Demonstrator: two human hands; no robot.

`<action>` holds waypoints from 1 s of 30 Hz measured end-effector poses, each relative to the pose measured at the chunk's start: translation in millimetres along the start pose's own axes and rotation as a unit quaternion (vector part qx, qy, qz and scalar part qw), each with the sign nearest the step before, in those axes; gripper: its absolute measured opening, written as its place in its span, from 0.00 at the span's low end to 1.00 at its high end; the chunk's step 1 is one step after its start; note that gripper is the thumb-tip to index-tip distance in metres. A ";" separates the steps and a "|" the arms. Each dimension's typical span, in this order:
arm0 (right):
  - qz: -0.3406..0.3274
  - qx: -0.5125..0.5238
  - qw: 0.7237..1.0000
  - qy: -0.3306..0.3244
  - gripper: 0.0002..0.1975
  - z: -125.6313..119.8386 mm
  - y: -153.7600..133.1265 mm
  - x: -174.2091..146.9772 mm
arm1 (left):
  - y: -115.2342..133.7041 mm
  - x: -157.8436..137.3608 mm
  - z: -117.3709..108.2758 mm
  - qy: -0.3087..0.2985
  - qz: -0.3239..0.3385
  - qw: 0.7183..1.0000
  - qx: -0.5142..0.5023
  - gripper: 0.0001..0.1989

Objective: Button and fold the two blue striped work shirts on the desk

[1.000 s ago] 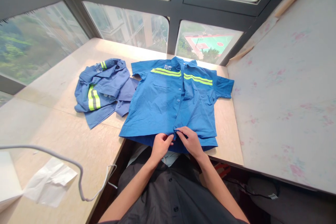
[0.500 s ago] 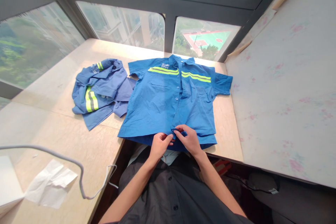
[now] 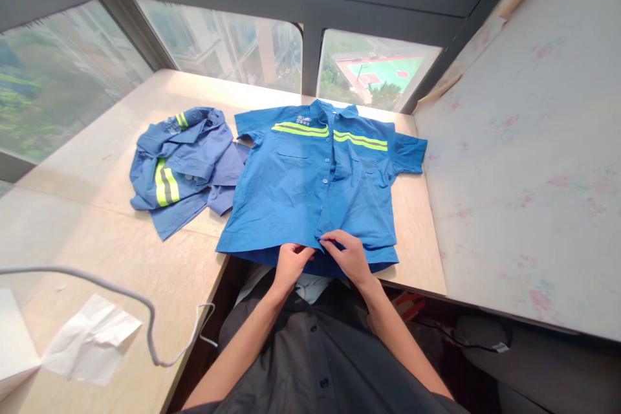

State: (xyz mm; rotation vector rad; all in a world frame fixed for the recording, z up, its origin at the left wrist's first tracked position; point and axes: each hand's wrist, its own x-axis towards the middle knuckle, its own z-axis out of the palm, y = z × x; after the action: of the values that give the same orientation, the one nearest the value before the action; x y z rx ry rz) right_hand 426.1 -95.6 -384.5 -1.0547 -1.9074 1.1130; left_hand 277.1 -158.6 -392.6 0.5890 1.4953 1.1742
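The left hand (image 3: 291, 263) and right hand (image 3: 350, 259) pinch the creased blue cloth shirt (image 3: 281, 197) at its hem (image 3: 262, 246); it lies flat on the pale wooden table (image 3: 111, 239) beside a crumpled garment (image 3: 194, 158).

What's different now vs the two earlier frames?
Left hand has shifted slightly left along the blue shirt's front hem, its thumb farther from the right hand. Whether it let go of any cloth isn't clear. Unchanged: right hand pinching at the front opening's bottom, shirt spread out, crumpled garment, paper, cable.
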 end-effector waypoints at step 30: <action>0.062 0.013 0.997 0.055 0.10 3.5 -6.0 5.4 | 4.1 13.6 10.5 -0.019 0.043 0.999 0.011 0.15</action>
State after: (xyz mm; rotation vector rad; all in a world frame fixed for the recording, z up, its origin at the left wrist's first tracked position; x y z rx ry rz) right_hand 418.9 -93.9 -379.6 -1.2075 -1.7575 1.1219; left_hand 282.1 -141.7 -394.1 0.6924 1.4639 1.2069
